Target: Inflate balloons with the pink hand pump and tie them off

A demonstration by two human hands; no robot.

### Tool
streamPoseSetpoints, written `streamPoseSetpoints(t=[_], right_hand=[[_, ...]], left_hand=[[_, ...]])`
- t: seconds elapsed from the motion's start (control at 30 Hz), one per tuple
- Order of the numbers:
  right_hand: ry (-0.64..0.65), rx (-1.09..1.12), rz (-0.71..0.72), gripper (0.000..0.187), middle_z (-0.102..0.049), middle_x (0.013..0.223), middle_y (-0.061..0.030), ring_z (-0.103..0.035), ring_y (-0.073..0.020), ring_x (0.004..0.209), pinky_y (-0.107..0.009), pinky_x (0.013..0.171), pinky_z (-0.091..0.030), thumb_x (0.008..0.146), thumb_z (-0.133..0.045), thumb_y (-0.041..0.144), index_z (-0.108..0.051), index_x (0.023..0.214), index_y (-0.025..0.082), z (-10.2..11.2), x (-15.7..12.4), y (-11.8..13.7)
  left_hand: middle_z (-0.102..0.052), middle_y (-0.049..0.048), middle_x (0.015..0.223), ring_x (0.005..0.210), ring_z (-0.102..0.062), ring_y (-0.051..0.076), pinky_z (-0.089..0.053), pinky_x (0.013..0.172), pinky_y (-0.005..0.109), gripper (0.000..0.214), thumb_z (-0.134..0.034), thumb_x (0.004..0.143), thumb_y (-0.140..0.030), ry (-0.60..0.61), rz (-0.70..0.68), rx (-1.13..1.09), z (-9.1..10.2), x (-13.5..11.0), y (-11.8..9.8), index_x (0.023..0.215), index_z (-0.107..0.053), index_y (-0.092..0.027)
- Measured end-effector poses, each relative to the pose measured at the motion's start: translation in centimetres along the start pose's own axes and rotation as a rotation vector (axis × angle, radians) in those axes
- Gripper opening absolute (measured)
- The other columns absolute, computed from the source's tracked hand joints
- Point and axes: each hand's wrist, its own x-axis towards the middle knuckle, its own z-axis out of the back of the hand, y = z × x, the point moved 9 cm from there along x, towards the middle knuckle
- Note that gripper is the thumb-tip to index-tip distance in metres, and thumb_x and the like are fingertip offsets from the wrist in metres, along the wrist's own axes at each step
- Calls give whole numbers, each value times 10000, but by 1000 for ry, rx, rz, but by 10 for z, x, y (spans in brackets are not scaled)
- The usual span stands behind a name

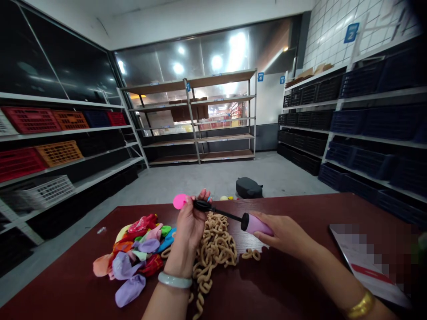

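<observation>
Head view, sole view: the left hand has its thumb and fingers closed on the black end of a hand pump, at the spot where a pink balloon adjoins it; other fingertips are raised clear. The right hand is wrapped around the lilac barrel. The pump is held above the dark red tabletop, over a heap of tan curled pieces, with a pile of limp balloons beside the left forearm. For sound handling, in this inspector's judgement, the balloon's neck should be kept pinched firmly on the black end, the two hands held in one line so that the thin rod is not bent, and the barrel worked in even strokes; an uneven pull could slip the neck off. Whether the neck is fully seated cannot be told, as the thumb covers it. Condition: the pink balloon is small, bright, smooth and rounded in outline; its degree of filling is not certain. The pump shows a lilac barrel with a black collar, and a length of black rod exposed between collar and end piece. No damage is discernible.
</observation>
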Motion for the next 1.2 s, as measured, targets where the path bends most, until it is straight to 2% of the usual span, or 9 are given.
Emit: streamPoseSetpoints(t=[0.1, 0.27, 0.4, 0.53, 0.63, 0.83, 0.93, 1.03, 1.2], right_hand=[[11, 46, 7, 551, -613, 1285, -84, -625, -301, 1082, -411, 870, -482, 893, -492, 489, -461, 1383, 239, -2, 0, 11], [11, 152, 19, 528, -632, 1256, -57, -630, -273, 1068, -356, 850, -472, 917, -467, 474, -424, 1392, 249, -3, 2, 27], [18, 175, -21, 534, -660, 1199, -65, -645, -273, 1028, -339, 820, -470, 915, -473, 481, -414, 1396, 257, -8, 3, 26], [27, 226, -21, 539, -635, 1247, -63, -628, -280, 1070, -362, 860, -466, 918, -460, 493, -401, 1404, 268, -11, 3, 27], [37, 240, -7, 546, -619, 1276, -60, -616, -290, 1098, -384, 875, -468, 912, -461, 501, -406, 1404, 270, -12, 4, 29], [65, 210, 25, 542, -602, 1300, -77, -594, -294, 1134, -405, 907, -458, 907, -469, 493, -440, 1388, 245, -14, 3, 24], [73, 211, 17, 531, -621, 1272, -83, -615, -291, 1097, -401, 893, -464, 910, -467, 490, -452, 1379, 243, -16, 2, 19], [74, 216, 8, 533, -627, 1263, -79, -616, -294, 1091, -395, 886, -462, 913, -461, 494, -439, 1387, 251, -18, 2, 18], [58, 251, 1, 524, -635, 1246, -66, -622, -293, 1074, -375, 852, -462, 921, -445, 516, -432, 1379, 262, -12, 4, 22]], left_hand=[[-707, 126, 969, 988, -667, 261, -516, 852, 397, 216, -710, 789, -319, -18, -78, 65, -7, -9, 14, 785, -574, -151], [-696, 128, 990, 976, -666, 280, -510, 852, 454, 232, -704, 788, -348, 23, 70, 48, -26, -31, 60, 836, -580, -158], [-680, 109, 955, 918, -664, 257, -519, 799, 427, 212, -689, 803, -343, 20, 96, 44, -28, -36, 69, 858, -581, -169], [-613, 49, 830, 765, -616, 178, -508, 715, 343, 193, -650, 834, -347, 61, 58, -3, -34, -36, 59, 816, -567, -173], [-532, 15, 741, 682, -549, 139, -475, 645, 290, 198, -630, 848, -335, 60, 23, -45, -35, -32, 44, 765, -548, -174], [-485, 0, 694, 634, -507, 129, -433, 574, 262, 181, -638, 827, -256, -38, -136, -36, -12, -10, -9, 719, -520, -172], [-490, -3, 702, 639, -511, 127, -433, 571, 261, 183, -652, 822, -270, -26, -171, -33, -8, -6, -14, 732, -526, -172], [-513, 4, 732, 667, -528, 124, -450, 598, 259, 182, -669, 816, -289, -9, -154, -17, -13, -12, 4, 754, -547, -169], [-576, 27, 802, 730, -581, 137, -489, 697, 288, 145, -666, 819, -281, 42, -11, 36, -30, -32, 52, 813, -580, -164]])
